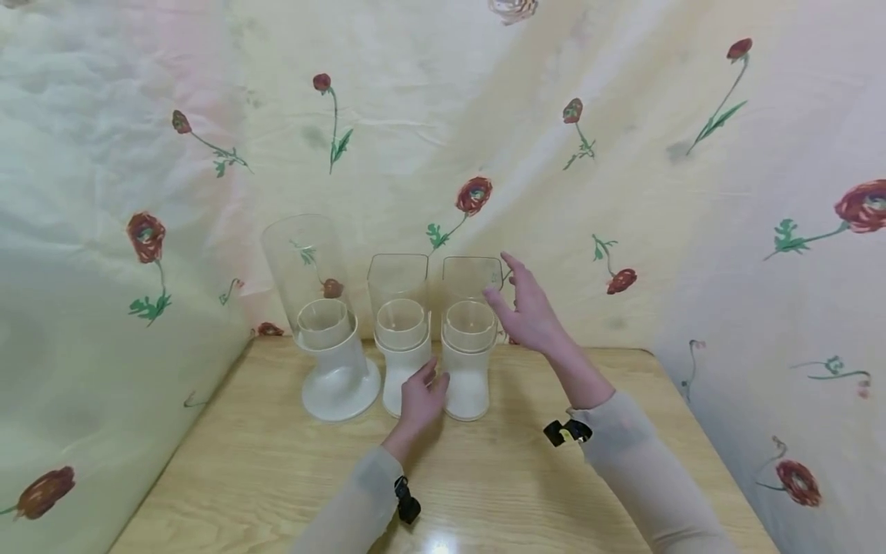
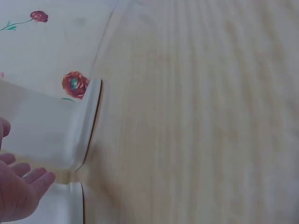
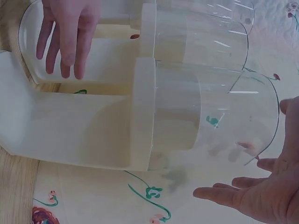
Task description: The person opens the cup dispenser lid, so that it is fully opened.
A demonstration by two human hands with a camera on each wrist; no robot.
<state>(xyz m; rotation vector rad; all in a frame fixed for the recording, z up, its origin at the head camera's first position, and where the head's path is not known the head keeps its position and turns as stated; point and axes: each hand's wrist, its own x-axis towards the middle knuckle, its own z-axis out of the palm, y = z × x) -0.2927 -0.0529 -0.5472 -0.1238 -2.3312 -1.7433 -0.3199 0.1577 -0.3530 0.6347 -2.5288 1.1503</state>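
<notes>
While LH [image 1: 422, 396] by stands [image 1: 467, 391], RH [image 1: 529, 314] by cyl. [image 1: 471, 278]

Three white pedestals [image 1: 467, 385] topped with clear cylinders [image 1: 399, 278] stand upright side by side.

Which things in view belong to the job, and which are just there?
Job, apparently:
- right-hand stand, right hand beside its clear cylinder
- middle stand, left hand near its base
- left-hand stand, probably: similar build, no hand at it

Just there:
- wooden table
- flowered cloth
</notes>
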